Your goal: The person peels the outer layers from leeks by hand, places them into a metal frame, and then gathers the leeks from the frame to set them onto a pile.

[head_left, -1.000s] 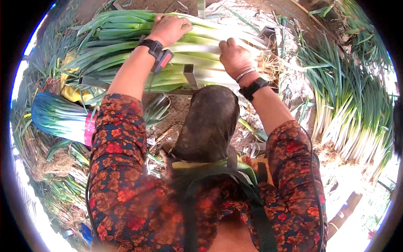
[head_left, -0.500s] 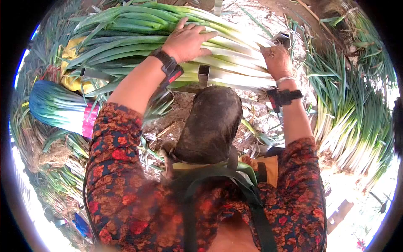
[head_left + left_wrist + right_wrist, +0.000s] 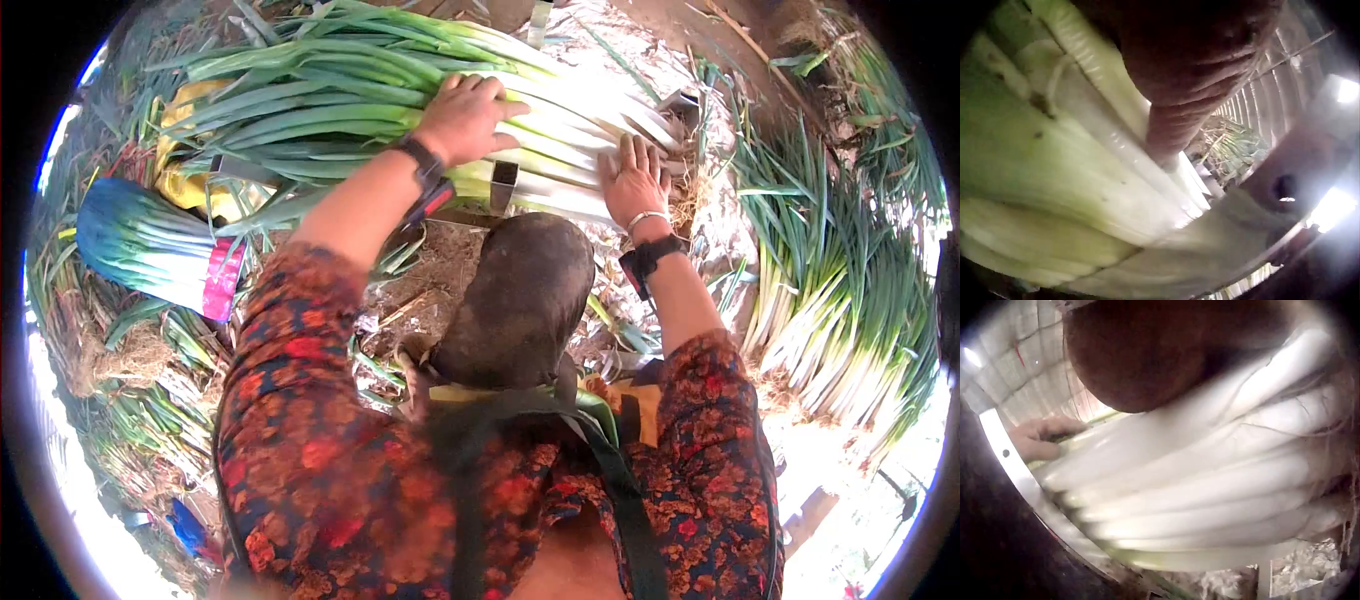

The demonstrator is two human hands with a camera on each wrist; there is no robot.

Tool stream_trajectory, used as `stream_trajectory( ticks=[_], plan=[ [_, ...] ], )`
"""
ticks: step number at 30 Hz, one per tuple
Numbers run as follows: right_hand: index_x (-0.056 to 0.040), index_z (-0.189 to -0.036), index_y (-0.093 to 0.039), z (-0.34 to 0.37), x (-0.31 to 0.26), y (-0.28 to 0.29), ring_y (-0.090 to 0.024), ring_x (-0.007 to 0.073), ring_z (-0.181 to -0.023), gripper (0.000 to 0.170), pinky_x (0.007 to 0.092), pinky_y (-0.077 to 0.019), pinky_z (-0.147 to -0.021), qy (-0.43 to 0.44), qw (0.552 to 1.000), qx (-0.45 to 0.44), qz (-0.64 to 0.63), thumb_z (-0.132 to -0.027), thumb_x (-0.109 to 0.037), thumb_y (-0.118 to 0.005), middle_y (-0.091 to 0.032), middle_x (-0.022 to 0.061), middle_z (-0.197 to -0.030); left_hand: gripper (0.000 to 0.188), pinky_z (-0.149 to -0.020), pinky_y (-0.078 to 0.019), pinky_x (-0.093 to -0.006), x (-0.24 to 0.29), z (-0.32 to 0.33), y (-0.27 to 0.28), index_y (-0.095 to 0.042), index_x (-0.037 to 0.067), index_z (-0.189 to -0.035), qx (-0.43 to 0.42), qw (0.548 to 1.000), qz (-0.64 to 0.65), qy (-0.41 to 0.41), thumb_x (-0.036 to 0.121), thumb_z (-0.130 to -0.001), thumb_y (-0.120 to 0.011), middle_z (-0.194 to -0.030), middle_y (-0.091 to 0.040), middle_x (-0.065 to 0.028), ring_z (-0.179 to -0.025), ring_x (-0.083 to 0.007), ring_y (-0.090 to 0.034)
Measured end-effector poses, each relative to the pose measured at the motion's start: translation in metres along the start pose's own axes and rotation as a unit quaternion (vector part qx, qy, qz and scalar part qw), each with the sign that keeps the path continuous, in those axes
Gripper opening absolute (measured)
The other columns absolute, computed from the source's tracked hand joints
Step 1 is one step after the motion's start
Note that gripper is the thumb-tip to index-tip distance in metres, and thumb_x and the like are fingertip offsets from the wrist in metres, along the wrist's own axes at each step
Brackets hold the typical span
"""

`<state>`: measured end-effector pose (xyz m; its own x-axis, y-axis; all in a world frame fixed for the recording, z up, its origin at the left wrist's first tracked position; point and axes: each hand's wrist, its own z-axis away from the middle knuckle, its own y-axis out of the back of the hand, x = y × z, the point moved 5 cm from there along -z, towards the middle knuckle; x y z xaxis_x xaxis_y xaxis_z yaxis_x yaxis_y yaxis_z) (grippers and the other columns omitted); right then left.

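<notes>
A thick pile of large green onions (image 3: pixel 330 105) lies across a low metal rack, green leaves to the left and white stalks to the right. My left hand (image 3: pixel 463 122) rests on the middle of the pile, fingers spread, where the green turns pale. Farther right, my right hand (image 3: pixel 634 182) lies with straight fingers on the white stalks (image 3: pixel 1191 487) close to the root ends. In the left wrist view, part of the left hand (image 3: pixel 1191 62) looms over the pale stalks (image 3: pixel 1072 162). The right wrist view also shows the left hand's fingers across the stalks.
Square metal posts (image 3: pixel 504 187) rise at the rack's front and far sides. A green onion bundle (image 3: pixel 150 245) with a pink band (image 3: pixel 222 279) lies at left, beside yellow cloth (image 3: pixel 178 190). More loose green onions (image 3: pixel 830 290) cover the ground at right. A dark rounded pad (image 3: pixel 515 300) stands before me.
My left hand has slid right along the pile. The right hand first went right to the root ends with fingers curled, then came back left and now lies flatter on the white stalks.
</notes>
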<state>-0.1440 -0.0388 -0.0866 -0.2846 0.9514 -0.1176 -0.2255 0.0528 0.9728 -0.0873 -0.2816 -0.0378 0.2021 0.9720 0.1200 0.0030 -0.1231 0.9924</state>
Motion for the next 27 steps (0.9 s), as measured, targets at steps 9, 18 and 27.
stream_trajectory(
  ticks=[9, 18, 27],
  plan=[
    [-0.0105, -0.151, -0.017, -0.014, 0.003, -0.006, -0.012, 0.0275, -0.146, 0.071, 0.0472, -0.0113, -0.117, -0.011, 1.000, 0.012, 0.008, -0.096, -0.053, -0.029, -0.015, 0.0077, -0.158, 0.045, -0.106, -0.0309, -0.0463, -0.018, -0.014, 0.029, -0.060, 0.018, -0.125, 0.039, 0.999, 0.028, 0.017, 0.044, -0.088, -0.058, -0.114, -0.058, -0.0117, -0.117, -0.0282, -0.049],
    [-0.0090, -0.151, -0.017, -0.007, -0.004, 0.001, -0.014, 0.0292, -0.145, 0.071, 0.0470, -0.0119, -0.117, -0.014, 1.000, 0.022, 0.004, -0.097, -0.053, -0.031, -0.017, 0.0083, -0.158, 0.037, -0.091, -0.0405, -0.0499, -0.140, 0.045, 0.076, -0.068, 0.012, -0.095, 0.060, 0.959, -0.054, 0.271, 0.040, -0.097, -0.042, -0.097, -0.065, -0.0135, -0.099, -0.0333, -0.060],
    [-0.0103, -0.152, -0.016, -0.010, -0.007, 0.000, -0.011, 0.0273, -0.146, 0.071, 0.0457, -0.0089, -0.118, -0.016, 1.000, 0.013, 0.015, -0.097, -0.053, -0.029, -0.016, 0.0079, -0.158, 0.032, -0.092, -0.0405, -0.0503, -0.171, 0.036, 0.051, -0.062, 0.011, -0.105, 0.152, 0.965, -0.006, 0.214, 0.038, -0.096, -0.047, -0.105, -0.062, -0.0133, -0.104, -0.0349, -0.056]
  ],
)
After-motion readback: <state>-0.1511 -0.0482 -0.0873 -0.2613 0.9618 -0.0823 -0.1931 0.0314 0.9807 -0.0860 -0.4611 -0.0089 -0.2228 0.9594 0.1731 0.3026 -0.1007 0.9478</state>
